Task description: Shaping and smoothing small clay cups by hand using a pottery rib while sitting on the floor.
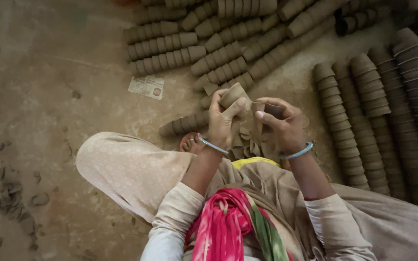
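Pink scarf below, both hands, left hand and right hand, grip clay cups between them.

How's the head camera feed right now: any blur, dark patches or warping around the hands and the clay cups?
Head view: dim, soft light, no glare; left hand and right hand slightly soft on the clay cups; stacked cup rows curve from wide-angle distortion; top right corner falls dark.
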